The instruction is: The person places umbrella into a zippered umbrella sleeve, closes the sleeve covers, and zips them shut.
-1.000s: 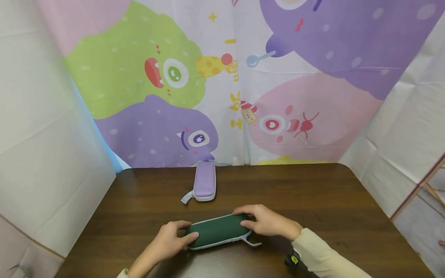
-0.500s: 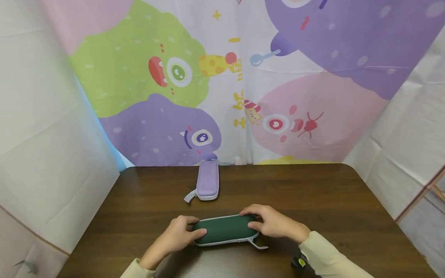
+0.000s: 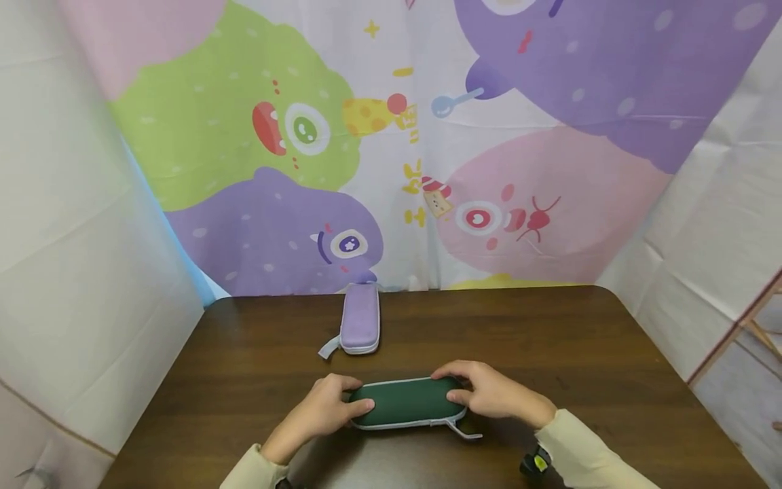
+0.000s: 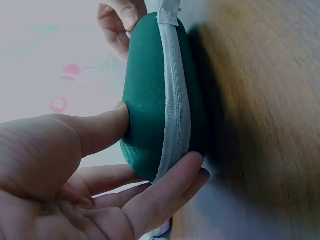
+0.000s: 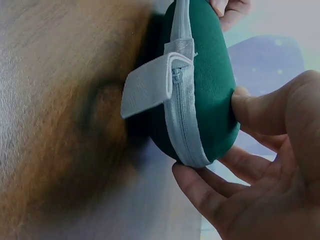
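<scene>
A dark green zip case [image 3: 411, 402] with a pale grey zipper lies lengthwise between my two hands near the front of the table. My left hand [image 3: 326, 407] holds its left end, thumb on top and fingers around the end. At the opposite end my right hand [image 3: 491, 390] grips it the same way. The zipper [image 4: 175, 100] looks closed along the side facing me in the left wrist view. A folded grey fabric loop [image 5: 147, 86] sticks out beside the zipper pull in the right wrist view. Farther back stands a lilac zip case [image 3: 360, 318], apart from both hands.
The brown wooden table [image 3: 519, 333] reaches back to a curtain [image 3: 403, 258] printed with cartoon monsters. White sheets [image 3: 91, 204] hang at both sides. The lilac case has a grey strap [image 3: 328, 348] pointing toward the front left.
Both hands have shifted the green case to the right, and it has turned from a slant to nearly level. The lilac case keeps its place on the table.
</scene>
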The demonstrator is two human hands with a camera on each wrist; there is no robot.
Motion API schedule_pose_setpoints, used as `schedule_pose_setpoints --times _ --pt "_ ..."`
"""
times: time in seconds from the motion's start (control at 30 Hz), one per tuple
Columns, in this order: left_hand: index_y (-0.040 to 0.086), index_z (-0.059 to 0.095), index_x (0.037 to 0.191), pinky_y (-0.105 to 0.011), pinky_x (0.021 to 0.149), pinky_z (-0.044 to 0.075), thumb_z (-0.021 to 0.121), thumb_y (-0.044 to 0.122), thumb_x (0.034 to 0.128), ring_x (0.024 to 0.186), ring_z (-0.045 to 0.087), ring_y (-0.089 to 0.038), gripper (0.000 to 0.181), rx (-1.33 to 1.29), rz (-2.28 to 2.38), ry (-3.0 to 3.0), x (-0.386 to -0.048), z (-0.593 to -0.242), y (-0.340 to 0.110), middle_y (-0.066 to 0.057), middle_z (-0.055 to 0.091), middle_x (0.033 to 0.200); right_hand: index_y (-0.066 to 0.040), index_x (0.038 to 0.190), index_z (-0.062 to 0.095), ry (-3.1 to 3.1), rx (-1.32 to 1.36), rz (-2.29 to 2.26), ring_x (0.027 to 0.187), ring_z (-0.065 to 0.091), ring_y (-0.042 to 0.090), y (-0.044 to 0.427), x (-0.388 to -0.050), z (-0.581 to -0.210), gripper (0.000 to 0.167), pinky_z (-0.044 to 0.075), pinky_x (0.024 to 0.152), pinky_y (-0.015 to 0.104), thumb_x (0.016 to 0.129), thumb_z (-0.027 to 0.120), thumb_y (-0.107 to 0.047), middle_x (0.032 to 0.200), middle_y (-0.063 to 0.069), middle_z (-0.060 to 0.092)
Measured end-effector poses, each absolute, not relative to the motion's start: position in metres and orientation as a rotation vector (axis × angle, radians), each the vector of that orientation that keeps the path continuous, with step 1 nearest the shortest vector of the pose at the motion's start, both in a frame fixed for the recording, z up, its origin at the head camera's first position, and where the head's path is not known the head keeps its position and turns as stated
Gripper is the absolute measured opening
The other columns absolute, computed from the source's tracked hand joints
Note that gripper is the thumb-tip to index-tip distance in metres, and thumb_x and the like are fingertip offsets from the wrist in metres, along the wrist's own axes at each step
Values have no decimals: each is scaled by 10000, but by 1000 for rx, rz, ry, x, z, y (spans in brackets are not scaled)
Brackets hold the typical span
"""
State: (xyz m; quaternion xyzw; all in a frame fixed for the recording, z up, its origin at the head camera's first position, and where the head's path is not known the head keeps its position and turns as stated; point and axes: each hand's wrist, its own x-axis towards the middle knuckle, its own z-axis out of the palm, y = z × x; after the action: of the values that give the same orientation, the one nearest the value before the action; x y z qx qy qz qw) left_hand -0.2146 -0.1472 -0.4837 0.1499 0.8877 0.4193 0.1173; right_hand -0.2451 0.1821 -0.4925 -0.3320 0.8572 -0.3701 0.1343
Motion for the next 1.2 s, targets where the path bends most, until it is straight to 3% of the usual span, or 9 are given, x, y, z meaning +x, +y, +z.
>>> schedule_pose_setpoints --times 0.2,0.4,0.67,0.93,1.2 --pt "-137 665 1224 -301 559 571 810 199 895 568 704 -206 492 402 1211 2645 -216 -482 -157 -302 713 1120 -108 1340 664 2471 -970 -1025 1131 660 197 169 -248 -488 327 554 955 390 1016 643 -140 1322 95 679" --pt "-102 692 1216 -382 774 596 816 202 886 732 723 -184 466 447 1099 2753 -219 -481 -162 -238 732 1151 -105 1311 689 2463 -997 -1050 1100 655 143 165 -247 -494 329 550 911 317 990 695 -175 1290 73 701" --pt "-139 613 1303 -345 564 605 785 97 904 606 719 -245 494 395 1254 2577 -223 -478 -181 -363 645 1232 -93 1273 716 2476 -1060 -1080 1114 649 150 147 -245 -497 364 541 934 304 934 769 -212 1247 61 715" --pt "-106 551 1407 -410 574 623 773 123 922 705 750 -295 581 328 1338 2440 -231 -477 -203 -432 563 1316 -73 1259 725 2473 -1092 -1103 1111 653 148 124 -242 -499 424 549 934 283 893 810 -268 1212 69 718" --pt "-135 520 1417 -416 652 636 799 147 903 826 750 -275 650 330 1358 2393 -239 -477 -213 -400 586 1314 -36 1263 708 2519 -1224 -1078 1187 646 187 110 -238 -504 459 527 1017 292 879 814 -263 1269 91 698"
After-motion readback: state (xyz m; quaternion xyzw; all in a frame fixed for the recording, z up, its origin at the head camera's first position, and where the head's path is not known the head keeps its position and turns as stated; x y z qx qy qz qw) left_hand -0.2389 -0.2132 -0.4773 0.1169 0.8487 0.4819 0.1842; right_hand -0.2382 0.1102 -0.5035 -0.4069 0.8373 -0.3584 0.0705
